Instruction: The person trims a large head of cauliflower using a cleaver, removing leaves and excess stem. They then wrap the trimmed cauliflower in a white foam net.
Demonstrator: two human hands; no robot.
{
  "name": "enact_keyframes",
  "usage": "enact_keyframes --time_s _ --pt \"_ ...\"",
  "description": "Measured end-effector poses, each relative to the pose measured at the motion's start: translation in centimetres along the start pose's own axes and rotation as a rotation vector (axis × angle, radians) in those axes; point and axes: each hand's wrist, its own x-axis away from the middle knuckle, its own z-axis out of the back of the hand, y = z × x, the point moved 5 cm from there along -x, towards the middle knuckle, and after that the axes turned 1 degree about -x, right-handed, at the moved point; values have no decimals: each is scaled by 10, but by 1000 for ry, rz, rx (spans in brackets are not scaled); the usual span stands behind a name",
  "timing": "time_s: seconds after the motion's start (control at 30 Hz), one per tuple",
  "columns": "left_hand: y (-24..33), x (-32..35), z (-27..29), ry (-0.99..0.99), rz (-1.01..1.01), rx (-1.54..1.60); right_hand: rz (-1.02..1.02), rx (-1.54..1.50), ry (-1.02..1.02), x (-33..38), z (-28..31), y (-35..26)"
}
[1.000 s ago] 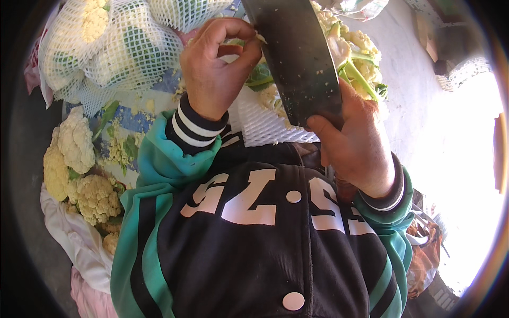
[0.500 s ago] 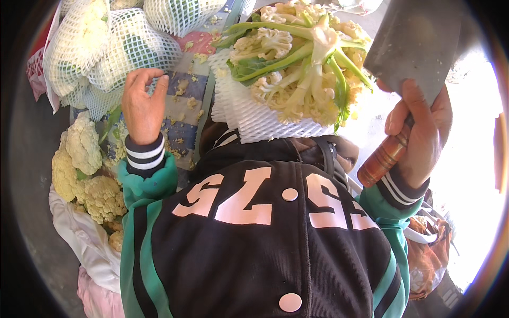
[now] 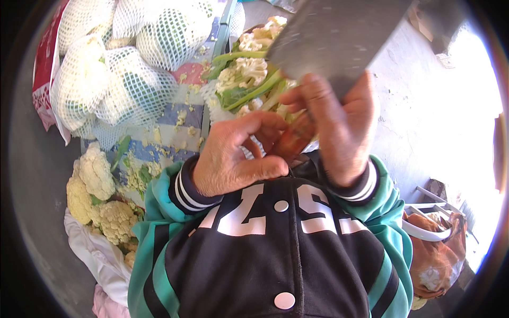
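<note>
A cleaver (image 3: 339, 42) with a broad grey blade and a reddish-brown handle is raised in front of my chest, blade upward. My right hand (image 3: 344, 124) grips it where blade and handle meet. My left hand (image 3: 228, 151) has its thumb and fingers curved around the butt of the handle; the exact contact is partly hidden. Behind the blade and hands lies a cut cauliflower (image 3: 249, 71) with green stalks, mostly covered from sight. White foam netting shows at its left side.
Cauliflowers in white foam nets (image 3: 132, 85) are piled at the far left. Bare cauliflower heads (image 3: 95, 172) sit nearer, beside a white cloth or bag (image 3: 98, 257). Crumbs litter the blue checked cloth (image 3: 183, 114). A brown bag (image 3: 437, 259) stands at the right.
My left hand has moved right, from beside the netted cauliflowers to the cleaver's handle. My right hand has carried the cleaver left, across the front of the cut cauliflower.
</note>
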Motion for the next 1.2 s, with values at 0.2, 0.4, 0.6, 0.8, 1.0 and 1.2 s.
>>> enact_keyframes --time_s 0.2,0.4,0.6,0.8,1.0,1.2 --pt "-3 15 1 -20 23 -241 268 412 -305 9 -36 14" --pt "-55 61 49 502 162 -219 174 249 -538 13 -37 4" --pt "-117 167 94 801 219 -665 134 210 -590 9 -30 -2" --pt "-148 234 83 1284 344 -311 50 179 -559 4 -28 2" --pt "-177 245 72 1429 404 -37 -49 133 -577 5 -22 5" --pt "-210 265 86 1408 605 33 -49 224 -669 -3 -17 7"
